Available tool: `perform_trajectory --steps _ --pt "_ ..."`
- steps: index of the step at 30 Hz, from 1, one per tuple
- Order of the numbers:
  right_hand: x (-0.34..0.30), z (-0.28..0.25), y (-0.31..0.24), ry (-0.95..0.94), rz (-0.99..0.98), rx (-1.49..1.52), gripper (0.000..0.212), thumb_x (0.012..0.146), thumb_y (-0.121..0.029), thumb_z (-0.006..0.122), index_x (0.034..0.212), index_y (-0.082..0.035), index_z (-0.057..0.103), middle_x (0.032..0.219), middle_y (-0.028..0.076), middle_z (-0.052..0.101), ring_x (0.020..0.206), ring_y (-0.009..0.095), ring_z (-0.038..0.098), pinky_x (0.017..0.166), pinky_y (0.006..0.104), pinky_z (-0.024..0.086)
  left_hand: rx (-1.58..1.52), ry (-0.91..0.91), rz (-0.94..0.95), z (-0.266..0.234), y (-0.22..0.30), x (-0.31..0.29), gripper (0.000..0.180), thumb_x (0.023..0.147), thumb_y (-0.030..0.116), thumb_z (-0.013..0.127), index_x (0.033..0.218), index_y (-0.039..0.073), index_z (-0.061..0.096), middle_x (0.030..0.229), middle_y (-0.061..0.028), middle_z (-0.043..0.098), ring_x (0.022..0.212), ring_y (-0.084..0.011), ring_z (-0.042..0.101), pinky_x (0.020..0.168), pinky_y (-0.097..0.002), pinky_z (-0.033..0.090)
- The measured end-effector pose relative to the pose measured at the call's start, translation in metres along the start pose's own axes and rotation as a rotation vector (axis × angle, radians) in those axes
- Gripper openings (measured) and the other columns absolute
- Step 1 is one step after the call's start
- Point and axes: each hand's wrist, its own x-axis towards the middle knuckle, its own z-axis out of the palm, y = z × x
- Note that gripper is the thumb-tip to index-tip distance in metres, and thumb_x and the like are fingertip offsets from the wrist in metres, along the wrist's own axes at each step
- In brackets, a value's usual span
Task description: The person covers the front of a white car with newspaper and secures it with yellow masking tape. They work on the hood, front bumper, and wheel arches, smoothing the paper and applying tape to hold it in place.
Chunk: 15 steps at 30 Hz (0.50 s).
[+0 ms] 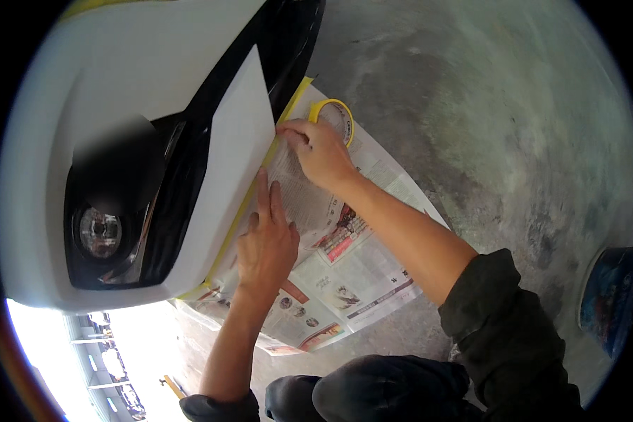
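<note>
A white car bumper [238,133] with black trim fills the left side. Along its lower edge runs a strip of yellow masking tape [236,228], which joins a sheet of newspaper [373,271] to it. My left hand [269,243] lies on the tape and paper, two fingers stretched out along the edge. Farther up the same edge, my right hand [321,153] has its thumb and forefinger closed at the tape line. Right behind those fingers is a roll of yellow masking tape [349,116]; the hand partly covers it. The strip between my right fingertips is mostly hidden.
A round fog lamp [100,231] sits in the black trim at lower left. Grey concrete floor [492,105] spreads to the right, with a blue bucket-like container [608,295] at the far right. My dark-clothed knees [383,387] are at the bottom.
</note>
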Motion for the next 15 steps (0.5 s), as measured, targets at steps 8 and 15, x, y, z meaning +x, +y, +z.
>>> perform_trajectory --steps 8,15 --pt "-0.021 0.007 -0.017 -0.081 0.023 -0.267 0.030 0.098 -0.018 0.056 0.123 -0.011 0.069 0.112 0.022 0.065 0.107 0.034 0.061 0.094 0.0404 0.046 -0.043 0.014 -0.068 0.019 -0.021 -0.027 0.075 0.078 0.016 0.074 0.144 -0.002 0.043 0.164 -0.0097 0.023 0.104 -0.0343 0.069 0.080 -0.0375 0.062" --pt "-0.055 0.004 -0.033 -0.067 -0.206 -0.486 0.035 0.093 -0.013 0.057 0.127 -0.009 0.062 0.116 0.017 0.063 0.111 0.034 0.058 0.095 0.0427 0.047 -0.058 0.072 -0.147 0.039 -0.060 -0.106 0.069 0.078 0.011 0.072 0.142 0.001 0.049 0.162 -0.0070 0.031 0.103 -0.0281 0.069 0.073 -0.0377 0.064"
